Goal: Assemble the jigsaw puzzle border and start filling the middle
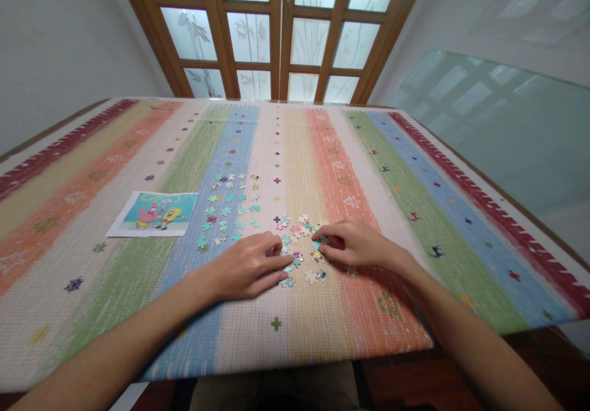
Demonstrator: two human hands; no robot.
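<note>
Toward the front edge of the table (249, 343), the right hand (356, 242) pinches a teal puzzle piece (318, 246), probably light, stiff card best gripped by its rim, while the left hand (249, 268), fingers narrowly parted, touches loose pieces (311, 277), its grip impossible to tell.

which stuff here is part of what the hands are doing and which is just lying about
Part of it:
left hand
right hand
scattered pieces
set-out pieces
picture, probably the guide

Just there:
cloth
doors
</note>
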